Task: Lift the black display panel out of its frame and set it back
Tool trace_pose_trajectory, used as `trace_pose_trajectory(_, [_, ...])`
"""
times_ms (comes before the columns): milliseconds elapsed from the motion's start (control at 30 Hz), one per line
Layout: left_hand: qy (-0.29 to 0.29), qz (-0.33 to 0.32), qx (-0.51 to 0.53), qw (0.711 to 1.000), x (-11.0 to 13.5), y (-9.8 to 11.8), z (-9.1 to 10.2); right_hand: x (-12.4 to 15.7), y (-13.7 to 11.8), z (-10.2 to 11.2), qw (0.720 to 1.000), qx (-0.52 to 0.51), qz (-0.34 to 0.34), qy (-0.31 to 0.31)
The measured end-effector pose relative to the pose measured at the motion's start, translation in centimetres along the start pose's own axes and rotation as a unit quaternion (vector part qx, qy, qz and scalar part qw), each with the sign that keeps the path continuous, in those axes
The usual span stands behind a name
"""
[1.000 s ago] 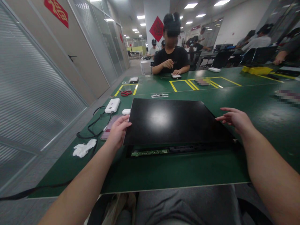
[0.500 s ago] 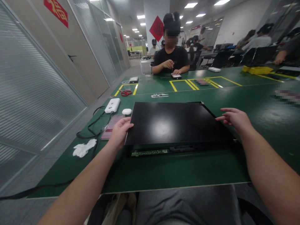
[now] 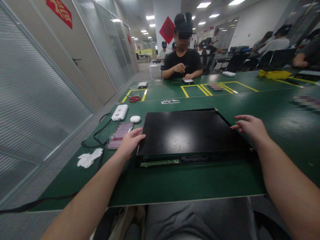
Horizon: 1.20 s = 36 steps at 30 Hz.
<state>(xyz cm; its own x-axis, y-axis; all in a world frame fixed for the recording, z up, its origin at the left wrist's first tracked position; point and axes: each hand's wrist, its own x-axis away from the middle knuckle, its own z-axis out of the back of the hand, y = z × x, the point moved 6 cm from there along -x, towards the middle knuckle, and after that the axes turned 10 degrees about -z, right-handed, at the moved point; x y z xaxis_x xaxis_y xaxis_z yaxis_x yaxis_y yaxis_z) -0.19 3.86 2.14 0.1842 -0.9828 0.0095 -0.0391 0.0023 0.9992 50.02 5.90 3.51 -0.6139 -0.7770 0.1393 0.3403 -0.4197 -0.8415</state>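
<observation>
A glossy black display panel (image 3: 182, 133) lies over a dark frame (image 3: 216, 110), which shows behind its far edge and along its right side. Below the panel's near edge, a green circuit board strip (image 3: 160, 163) is exposed. My left hand (image 3: 131, 141) grips the panel's left edge, its thumb at the top surface; the finger undersides are hidden. At the right edge, my right hand (image 3: 251, 128) has its fingers apart, the fingertips close to or touching the frame's side; it holds nothing.
Left of the panel are a phone (image 3: 120, 135), a white earbud case (image 3: 135, 119), a white power bank (image 3: 120, 112) with a black cable, and a crumpled tissue (image 3: 90, 158). Red scissors (image 3: 134, 99) and white strips (image 3: 170, 101) lie farther back. Opposite sits a person (image 3: 182, 63) handling a small device.
The panel's left side has shifted right and lower, with my left hand following it. More of the frame shows behind the far edge. My right hand has barely moved.
</observation>
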Motion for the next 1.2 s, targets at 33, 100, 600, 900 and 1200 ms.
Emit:
trace_pose_trajectory(33, [-0.005, 0.002, -0.012, 1.0, 0.1, 0.1, -0.1, 0.1, -0.1, 0.0, 1.0, 0.024, 0.004, 0.007])
trace_pose_trajectory(100, [-0.015, 0.0, -0.031, 0.999, 0.1, 0.2, -0.3, 0.2, -0.2, 0.0, 0.998, 0.059, 0.008, 0.019])
trace_pose_trajectory(600, [-0.07, -0.042, -0.13, 0.988, 0.0, 0.4, -1.0, -0.6, -0.2, -0.2, 0.983, 0.17, 0.062, 0.041])
trace_pose_trajectory(900, [-0.081, -0.058, -0.141, 0.985, -0.2, 0.2, -0.9, -1.0, 0.0, -0.3, 0.979, 0.188, 0.068, 0.04])
trace_pose_trajectory(1200, [-0.089, -0.078, -0.172, 0.978, -0.6, -0.3, -0.8, -0.3, -0.6, -0.2, 0.978, 0.194, 0.076, 0.032])
